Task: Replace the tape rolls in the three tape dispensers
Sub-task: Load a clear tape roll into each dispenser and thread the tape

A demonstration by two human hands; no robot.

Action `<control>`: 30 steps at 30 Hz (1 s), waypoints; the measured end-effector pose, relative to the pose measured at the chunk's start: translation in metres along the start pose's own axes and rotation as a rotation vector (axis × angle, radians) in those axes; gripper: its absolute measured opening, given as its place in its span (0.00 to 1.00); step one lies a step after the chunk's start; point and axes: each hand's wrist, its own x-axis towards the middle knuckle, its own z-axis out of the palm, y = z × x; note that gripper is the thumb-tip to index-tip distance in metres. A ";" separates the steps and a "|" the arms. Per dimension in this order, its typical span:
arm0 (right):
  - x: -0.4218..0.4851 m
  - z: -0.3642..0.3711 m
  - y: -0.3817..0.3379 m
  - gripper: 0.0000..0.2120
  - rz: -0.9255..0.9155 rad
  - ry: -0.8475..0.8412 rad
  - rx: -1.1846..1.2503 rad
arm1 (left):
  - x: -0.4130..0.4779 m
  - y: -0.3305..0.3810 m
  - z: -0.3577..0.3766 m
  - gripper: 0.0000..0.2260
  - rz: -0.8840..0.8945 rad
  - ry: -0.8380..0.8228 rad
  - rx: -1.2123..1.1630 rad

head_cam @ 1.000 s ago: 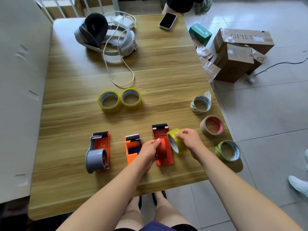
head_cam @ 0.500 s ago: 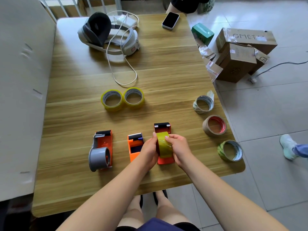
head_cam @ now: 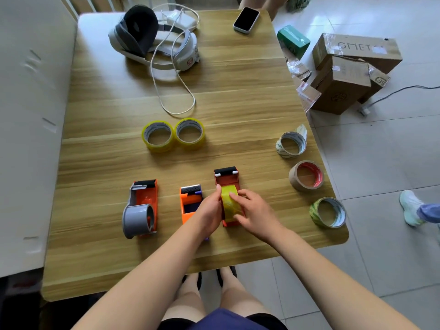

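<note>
Three tape dispensers lie in a row near the table's front edge. The right red dispenser (head_cam: pixel 227 179) has a yellow tape roll (head_cam: pixel 228 202) standing on edge in it. My left hand (head_cam: pixel 209 210) presses the roll's left side and my right hand (head_cam: pixel 252 211) grips its right side. The middle orange dispenser (head_cam: pixel 189 201) lies partly under my left hand. The left orange dispenser (head_cam: pixel 142 206) has a grey hub and no tape. Two more yellow rolls (head_cam: pixel 158 136) (head_cam: pixel 190 133) lie flat farther back.
Three used rolls lie along the right edge: a whitish one (head_cam: pixel 291 144), a brown one (head_cam: pixel 306 176) and a green one (head_cam: pixel 328 211). A headset (head_cam: pixel 152 39) with a white cable and a phone (head_cam: pixel 246 20) are at the far end. Cardboard boxes (head_cam: pixel 350 70) stand on the floor.
The yellow roll went from beside the red dispenser onto its hub. Both hands closed in around it. A person's foot came into view on the right.
</note>
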 end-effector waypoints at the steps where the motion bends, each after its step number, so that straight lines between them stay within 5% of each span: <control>1: 0.000 -0.001 0.002 0.25 -0.060 0.068 -0.066 | 0.000 0.000 0.000 0.23 0.012 0.005 0.012; 6: 0.007 -0.007 0.002 0.06 -0.352 0.344 -0.215 | 0.002 -0.004 0.002 0.22 0.077 0.090 0.072; 12: 0.029 -0.013 -0.009 0.09 -0.027 0.196 0.069 | -0.003 -0.014 0.004 0.21 0.208 0.172 0.333; 21: 0.097 -0.026 -0.002 0.05 0.286 0.014 0.322 | 0.000 -0.021 0.000 0.11 0.278 0.169 0.179; 30: 0.158 -0.024 0.012 0.07 0.237 0.026 0.096 | 0.001 -0.022 0.001 0.07 0.298 0.190 0.105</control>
